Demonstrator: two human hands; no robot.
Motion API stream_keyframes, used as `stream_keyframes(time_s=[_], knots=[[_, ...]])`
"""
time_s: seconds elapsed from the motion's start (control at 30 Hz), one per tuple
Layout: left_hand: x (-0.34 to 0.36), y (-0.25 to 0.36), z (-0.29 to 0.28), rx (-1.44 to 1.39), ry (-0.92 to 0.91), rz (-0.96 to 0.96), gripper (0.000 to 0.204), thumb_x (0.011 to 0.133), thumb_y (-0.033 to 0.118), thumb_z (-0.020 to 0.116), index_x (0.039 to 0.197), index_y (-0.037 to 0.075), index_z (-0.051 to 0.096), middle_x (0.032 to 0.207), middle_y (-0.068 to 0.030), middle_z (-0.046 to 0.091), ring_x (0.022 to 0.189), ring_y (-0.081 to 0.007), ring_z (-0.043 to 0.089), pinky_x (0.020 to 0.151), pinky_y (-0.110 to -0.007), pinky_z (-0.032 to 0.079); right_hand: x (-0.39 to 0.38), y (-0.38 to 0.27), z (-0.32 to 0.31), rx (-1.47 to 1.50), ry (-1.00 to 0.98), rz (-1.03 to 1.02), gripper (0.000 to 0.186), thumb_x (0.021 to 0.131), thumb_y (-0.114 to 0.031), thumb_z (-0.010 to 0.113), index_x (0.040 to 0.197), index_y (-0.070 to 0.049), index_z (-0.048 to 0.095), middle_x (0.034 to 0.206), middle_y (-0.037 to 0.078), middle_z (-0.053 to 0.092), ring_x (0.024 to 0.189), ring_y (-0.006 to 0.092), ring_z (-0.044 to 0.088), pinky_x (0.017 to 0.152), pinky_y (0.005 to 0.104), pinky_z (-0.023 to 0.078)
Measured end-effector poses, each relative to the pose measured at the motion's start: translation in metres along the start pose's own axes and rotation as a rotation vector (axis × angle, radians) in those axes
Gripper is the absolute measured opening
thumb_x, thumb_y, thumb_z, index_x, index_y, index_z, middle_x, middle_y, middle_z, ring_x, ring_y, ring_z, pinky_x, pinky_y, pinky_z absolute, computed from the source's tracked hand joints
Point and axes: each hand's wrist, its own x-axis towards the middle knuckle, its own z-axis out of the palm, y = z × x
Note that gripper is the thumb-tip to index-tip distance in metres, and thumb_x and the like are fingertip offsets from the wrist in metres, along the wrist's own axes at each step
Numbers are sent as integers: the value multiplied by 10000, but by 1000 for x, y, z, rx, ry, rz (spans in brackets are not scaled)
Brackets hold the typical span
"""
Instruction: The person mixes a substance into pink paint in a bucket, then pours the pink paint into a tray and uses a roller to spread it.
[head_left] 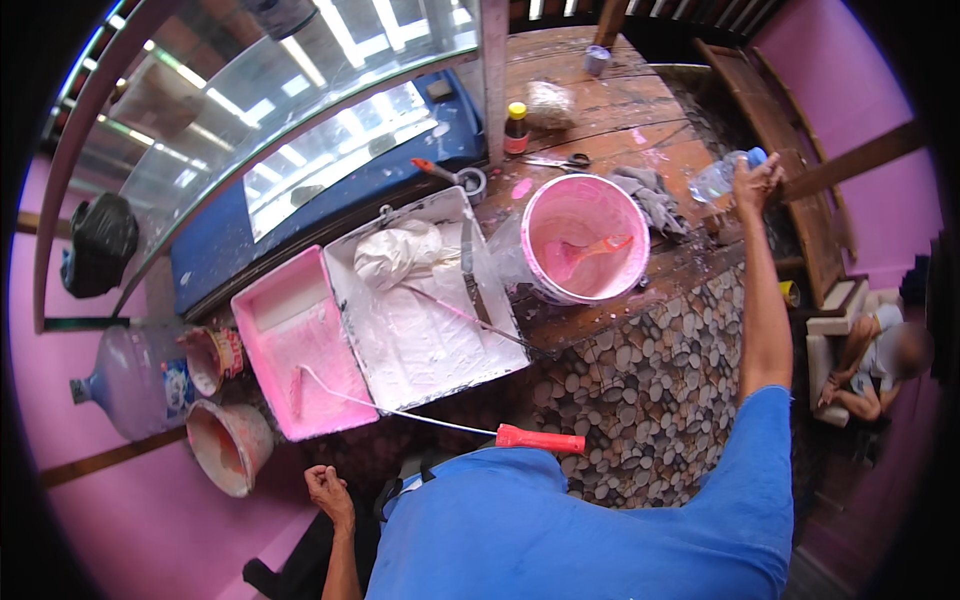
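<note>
A: Where's the right hand (757,184)?

B: Stretched out to a clear plastic bottle (712,182) just on its left, at the neck by the blue cap (757,157); it's half closed, though I can't tell whether it grips

A: And the left hand (328,492)?

B: Loosely curled, partly open, nothing showing in it; a stained bucket (256,446) is to its left, a pink tray (312,355) beyond it

A: Between them?

B: A paint roller's red handle (540,439), and a pink-stained pail (560,215) nearer the right hand
</note>
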Motion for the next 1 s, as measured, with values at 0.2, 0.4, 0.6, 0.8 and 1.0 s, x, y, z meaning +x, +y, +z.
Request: stream_keyframes(time_s=[0.2, 0.4, 0.6, 0.8, 1.0], knots=[[-60, -25, 1, 74, -13, -138, 176, 894, 118, 597, 1022, 22, 525, 697, -35, 560, 541, -92, 551, 488, -239, 429, 63, 63, 61, 29, -377, 147, 595, 816, -454, 617, 1165, 19, 527, 1144, 300, 593, 1086, 449, 567, 913, 496, 453], [-80, -12, 17, 42, -67, -219, 188, 912, 163, 597, 1032, 26, 547, 726, -33, 578, 569, -86, 564, 504, -234, 442, 54, 17, 16, -52, -408, 99, 570, 816, -444, 641, 1106, 42, 568, 1071, 286, 623, 1062, 440, 585, 895, 492, 468], [-57, 22, 39, 35, -102, -30, 192, 934, 207, 569, 871, 25, 571, 650, -19, 547, 559, -89, 548, 523, -254, 440, 51, 27, -17, 59, -231, -130, 467, 826, -407, 676, 942, 43, 630, 898, 246, 656, 858, 396, 644, 760, 453, 497], [-30, 53, 54, -41, -158, 178, 193, 917, 186, 581, 825, 21, 546, 676, -40, 543, 587, -111, 544, 536, -285, 431, 65, -25, -144, 126, -103, -218, 441, 828, -447, 688, 961, -28, 648, 850, 171, 675, 785, 321, 667, 710, 410, 516], [34, 136, 99, -47, -220, 634, 105, 826, 113, 673, 880, 35, 627, 772, -81, 595, 643, -194, 591, 552, -312, 464, 23, -91, -295, 411, -137, -172, 316, 858, -310, 710, 947, -13, 650, 778, 45, 653, 693, 105, 600, 649, 271, 505]])
